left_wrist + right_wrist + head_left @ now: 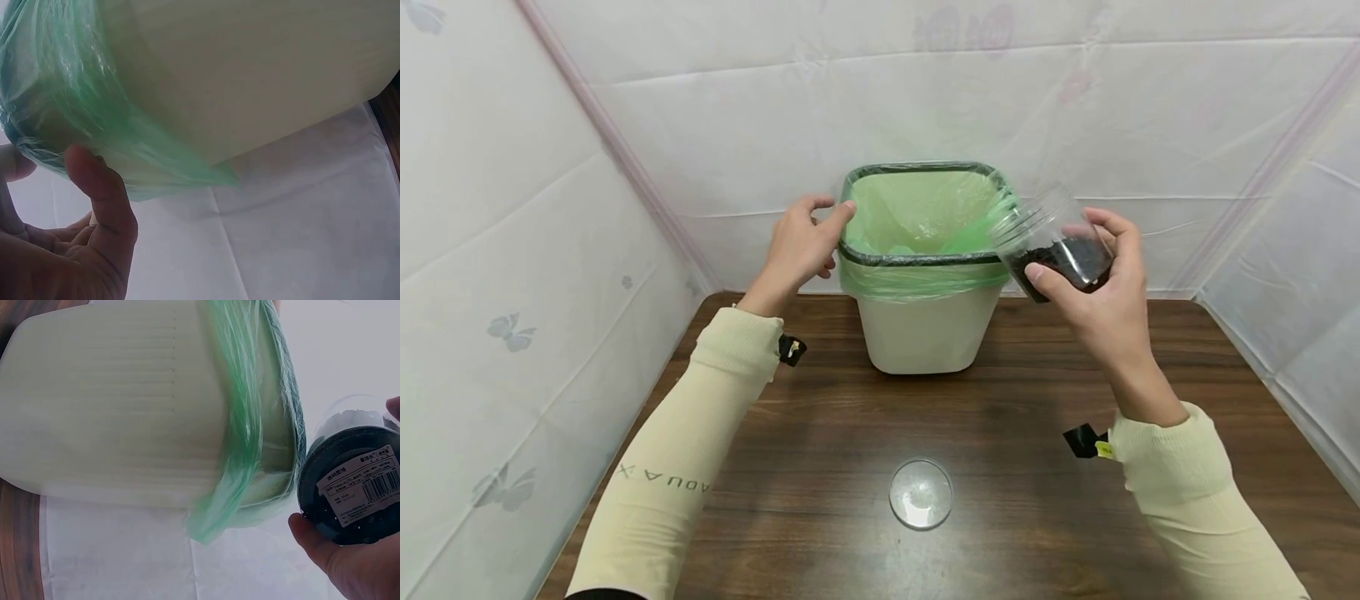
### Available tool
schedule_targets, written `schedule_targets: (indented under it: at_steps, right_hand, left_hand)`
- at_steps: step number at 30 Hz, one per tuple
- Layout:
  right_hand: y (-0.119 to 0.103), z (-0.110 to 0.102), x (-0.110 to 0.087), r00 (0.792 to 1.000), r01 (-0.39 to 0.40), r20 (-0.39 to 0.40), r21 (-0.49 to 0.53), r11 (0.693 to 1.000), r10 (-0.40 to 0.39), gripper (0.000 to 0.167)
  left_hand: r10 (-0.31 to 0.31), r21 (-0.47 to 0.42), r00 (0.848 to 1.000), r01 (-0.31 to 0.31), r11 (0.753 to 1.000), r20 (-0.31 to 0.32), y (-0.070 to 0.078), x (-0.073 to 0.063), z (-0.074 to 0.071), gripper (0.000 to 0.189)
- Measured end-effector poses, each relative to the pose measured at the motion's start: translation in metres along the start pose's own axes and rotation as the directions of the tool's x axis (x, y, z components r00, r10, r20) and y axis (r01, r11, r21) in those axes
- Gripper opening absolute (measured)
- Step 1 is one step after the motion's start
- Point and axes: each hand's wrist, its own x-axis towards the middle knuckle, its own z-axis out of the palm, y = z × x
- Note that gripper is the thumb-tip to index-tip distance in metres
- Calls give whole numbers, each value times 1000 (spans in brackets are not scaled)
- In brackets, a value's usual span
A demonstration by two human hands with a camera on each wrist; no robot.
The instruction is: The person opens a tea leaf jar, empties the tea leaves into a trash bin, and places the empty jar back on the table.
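Note:
A pale trash bin [925, 329] stands upright on the table, lined with a green plastic bag [917, 287] folded over its dark rim. At the bin's left side my left hand [801, 246] holds the rim, thumb on top and other fingers curled below. My right hand [1108, 287] grips a clear plastic jar [1052, 242] around its body. It is tilted, its uncovered mouth facing the bin's right rim. Dark loose bits [1067, 258] lie along its lower side. In the right wrist view, a barcode label [362, 484] shows on the jar's base.
A clear round lid [921, 493] lies flat on the brown wooden table [820, 433], in front of the bin. White patterned sheeting [760, 108] encloses the table at the back and sides. A small black device [1081, 440] sits at the right cuff.

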Motion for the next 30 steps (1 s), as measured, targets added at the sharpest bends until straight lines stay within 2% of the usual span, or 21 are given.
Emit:
schedule_targets:
  at_steps: [16,24,30]
  right_hand:
    - [-3,4,8,1000,11,0,51,999,-11,65]
    - [-5,7,13,1000,-21,5,131,991,21,72]
    - [-7,8,17,1000,-27,19,110,994,25,72]
  left_hand:
    - [-79,-76,996,82,994,42,1,8,2,66]
    - [-53,-111,997,58,992,49,2,9,3,59]
    - [-23,-112,999,28,993,42,4,9,4,61]
